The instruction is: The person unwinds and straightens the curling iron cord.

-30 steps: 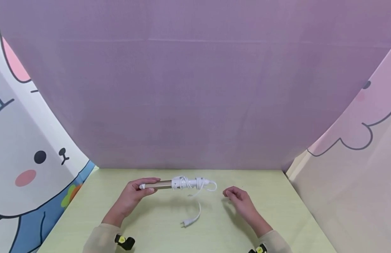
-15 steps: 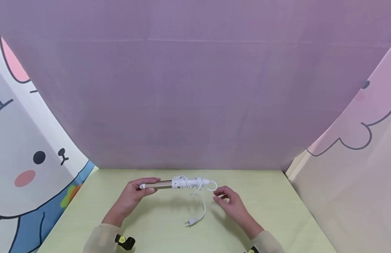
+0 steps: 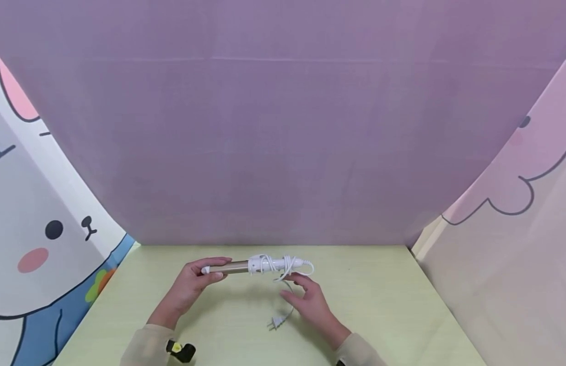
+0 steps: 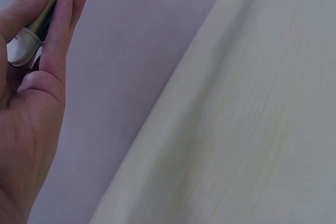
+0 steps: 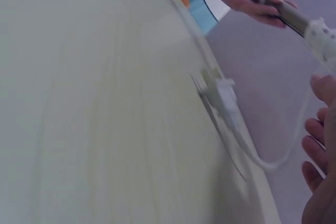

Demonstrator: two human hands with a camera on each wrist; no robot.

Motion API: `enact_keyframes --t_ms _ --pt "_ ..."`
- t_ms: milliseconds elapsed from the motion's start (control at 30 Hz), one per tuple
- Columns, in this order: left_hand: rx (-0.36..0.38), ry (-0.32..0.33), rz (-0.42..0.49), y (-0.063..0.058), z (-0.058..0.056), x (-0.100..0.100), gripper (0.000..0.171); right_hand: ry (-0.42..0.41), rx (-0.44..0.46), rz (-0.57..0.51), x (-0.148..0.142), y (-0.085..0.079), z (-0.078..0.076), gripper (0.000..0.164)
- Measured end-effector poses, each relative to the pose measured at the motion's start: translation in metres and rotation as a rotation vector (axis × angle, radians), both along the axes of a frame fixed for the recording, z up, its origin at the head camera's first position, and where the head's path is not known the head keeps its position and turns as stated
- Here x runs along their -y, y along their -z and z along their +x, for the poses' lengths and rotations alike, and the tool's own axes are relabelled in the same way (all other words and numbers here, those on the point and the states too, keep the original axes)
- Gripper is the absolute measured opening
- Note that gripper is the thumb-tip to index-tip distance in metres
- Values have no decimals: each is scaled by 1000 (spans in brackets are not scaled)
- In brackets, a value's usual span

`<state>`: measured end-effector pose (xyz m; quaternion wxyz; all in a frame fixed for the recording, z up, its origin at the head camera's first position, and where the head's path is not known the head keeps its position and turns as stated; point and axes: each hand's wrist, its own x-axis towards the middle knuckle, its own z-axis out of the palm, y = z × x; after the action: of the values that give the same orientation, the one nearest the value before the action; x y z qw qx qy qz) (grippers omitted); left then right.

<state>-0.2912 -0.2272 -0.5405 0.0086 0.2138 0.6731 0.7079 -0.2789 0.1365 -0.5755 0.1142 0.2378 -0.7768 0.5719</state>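
Note:
My left hand (image 3: 189,284) grips a curling iron (image 3: 232,267) by the tip end of its gold-brown barrel and holds it level above the table. In the left wrist view, the thumb and fingers close around the barrel (image 4: 46,17) beside its pale tip. A white cord (image 3: 289,267) is wound around the white handle, and its loose end hangs down to a two-pin plug (image 3: 277,322). Just below the handle, my right hand (image 3: 312,301) has its thumb and fingers apart, beside the hanging cord. The right wrist view shows that hand's fingers (image 5: 316,148) loosely bent.
The pale yellow-green table (image 3: 379,305) spreads beneath both hands. A purple cloth backdrop (image 3: 283,127) rises at its far edge. Cartoon-printed panels stand at the left (image 3: 26,213) and right (image 3: 516,244).
My right hand has moved left, from right of the handle to below it beside the cord. The hanging plug has swung slightly. The left hand and curling iron have stayed in place.

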Motion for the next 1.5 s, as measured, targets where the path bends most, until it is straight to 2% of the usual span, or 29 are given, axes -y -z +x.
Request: enact_keyframes --t_ms 167,367,700,967,1367,1433,1500 --pt "4 4 6 -1 0 0 38 12 37 -76 12 0 3 31" --pt "2 2 12 -1 0 0 37 16 23 -79 17 1 2 26" --pt "-5 11 25 -2 1 -1 37 -27 39 -126 25 0 3 25" --pt "-5 20 25 -2 1 -1 37 -5 122 -136 30 -3 7 25" --pt "-9 10 9 1 1 1 37 -55 101 -118 29 -7 18 6" --pt "-9 3 1 1 0 2 38 -47 65 -118 27 -9 22 3" --pt "-8 -8 -12 1 1 2 38 -20 -17 -115 25 -12 25 9"
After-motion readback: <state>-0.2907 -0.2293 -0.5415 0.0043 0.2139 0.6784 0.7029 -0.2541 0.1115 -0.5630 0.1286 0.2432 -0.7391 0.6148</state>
